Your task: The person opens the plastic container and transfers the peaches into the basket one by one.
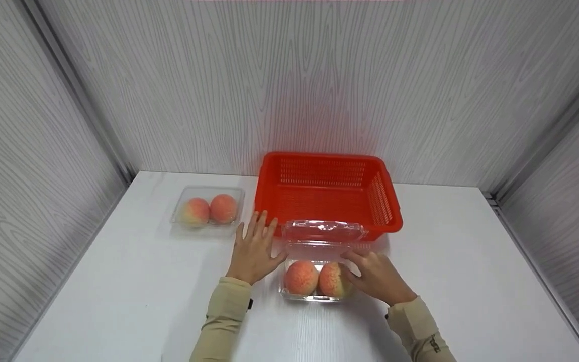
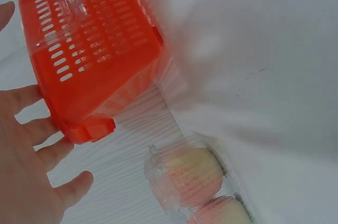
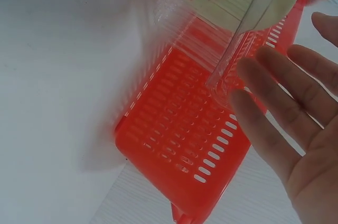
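While my left hand [image 1: 253, 255] is spreading its fingers almost straight and holding nothing, it is lying just beside the near left corner of a red basket [image 1: 319, 201]; whether the fingertips are touching the plastic, I cannot tell. My right hand [image 1: 377, 275] is also gripping nothing: its fingers are reaching out loosely, thumb apart, at the right side of an opened clear container [image 1: 314, 299]. Two peaches are sitting side by side in that container, the left peach [image 1: 301, 277] showing whole and the right peach [image 1: 332, 279] partly hiding behind my thumb. The container is resting on the white table [image 1: 118, 286] between my hands, and its raised lid [image 1: 324, 231] is standing in front of the basket, whose red is showing through. To the left of the basket, well apart from the opened one, a second clear box [image 1: 208, 191] is holding two more peaches. Light tan sleeves [image 1: 230, 296] are covering my forearms, and pale wood-grained panels [image 1: 199, 75] are enclosing the table
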A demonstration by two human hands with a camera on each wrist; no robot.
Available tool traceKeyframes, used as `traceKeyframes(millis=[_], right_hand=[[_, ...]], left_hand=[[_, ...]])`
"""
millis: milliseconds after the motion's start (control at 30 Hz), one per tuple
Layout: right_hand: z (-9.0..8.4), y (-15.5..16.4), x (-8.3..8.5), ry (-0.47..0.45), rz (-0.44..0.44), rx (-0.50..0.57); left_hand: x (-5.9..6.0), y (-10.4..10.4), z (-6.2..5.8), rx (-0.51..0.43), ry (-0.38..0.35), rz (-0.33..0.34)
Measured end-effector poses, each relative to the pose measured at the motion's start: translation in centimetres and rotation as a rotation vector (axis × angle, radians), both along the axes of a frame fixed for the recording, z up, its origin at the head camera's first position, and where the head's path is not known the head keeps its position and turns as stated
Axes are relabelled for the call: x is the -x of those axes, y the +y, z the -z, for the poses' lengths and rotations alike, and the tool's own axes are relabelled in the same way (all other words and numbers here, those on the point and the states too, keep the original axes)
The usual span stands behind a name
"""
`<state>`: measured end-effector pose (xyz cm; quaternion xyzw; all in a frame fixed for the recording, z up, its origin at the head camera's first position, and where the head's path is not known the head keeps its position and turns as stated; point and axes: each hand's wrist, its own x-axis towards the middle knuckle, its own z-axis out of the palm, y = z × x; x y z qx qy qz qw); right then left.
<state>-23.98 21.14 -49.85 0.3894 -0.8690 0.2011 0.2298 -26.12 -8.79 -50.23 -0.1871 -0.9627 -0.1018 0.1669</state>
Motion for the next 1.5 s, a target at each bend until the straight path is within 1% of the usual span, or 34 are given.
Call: traceKeyframes(millis=[100,233,367,467,700,933,1267,1400,1500], right_hand=[[0.0,-0.2,-0.1,-0.007,-0.014,-0.021],[0.1,-0.2,-0.4,-0.046,-0.010,-0.069],[0.1,-0.1,-0.6,-0.097,0.023,-0.130],[0.2,-0.1,-0.7,-0.127,0.035,-0.155],[0.4,-0.5,-0.6,-0.194,0.038,-0.185],[0.3,-0.8,-0.4,-0.244,0.027,-0.188],[0.5,-1.0,0.0,-0.390,0.026,-0.169],[0.5,-1.1,0.0,-0.470,0.050,-0.137],[0.4,-1.2,0.0,-0.510,0.062,-0.119]], left_hand=[[0.2,0.0,0.3,-0.001,0.009,-0.007],[0.4,0.1,0.5,-0.011,0.013,-0.009],[0.6,0.2,0.5,-0.071,-0.023,0.012],[0.7,0.4,0.4,-0.104,-0.042,0.026],[0.7,0.5,-0.1,-0.092,-0.090,0.030],[0.9,0.6,-0.3,-0.091,-0.093,0.030],[0.7,0.7,-0.3,-0.096,-0.085,0.041],[0.7,0.6,-0.2,-0.102,-0.055,0.052],[0.7,0.6,-0.2,-0.097,-0.029,0.059]])
